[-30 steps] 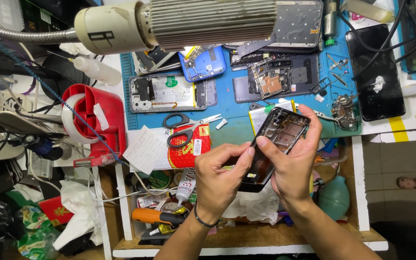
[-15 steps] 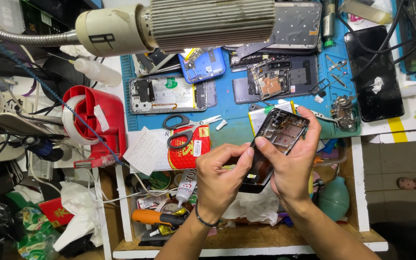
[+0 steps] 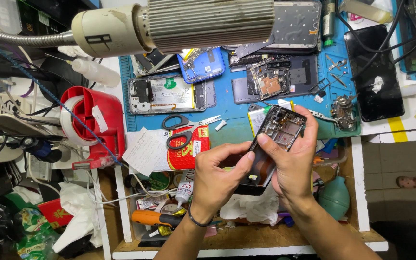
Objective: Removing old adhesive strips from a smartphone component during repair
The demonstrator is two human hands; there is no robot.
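Hands point(image 3: 261, 168) unmoved around phone frame point(image 3: 278, 139)

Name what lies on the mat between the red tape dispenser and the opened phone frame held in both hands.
In the head view, black-handled scissors lie between the red tape dispenser and the phone frame, partly over a red packet.

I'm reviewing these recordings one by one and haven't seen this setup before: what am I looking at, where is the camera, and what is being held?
There is no machine here: a person works with bare hands, filmed by a camera on their head looking down. The left hand and right hand together hold an opened phone frame, its insides exposed. Beneath lies a blue work mat carrying other dismantled phones, scissors and tweezers. A red tape dispenser stands to the left, and a ribbed lamp head on a flexible neck hangs across the top.
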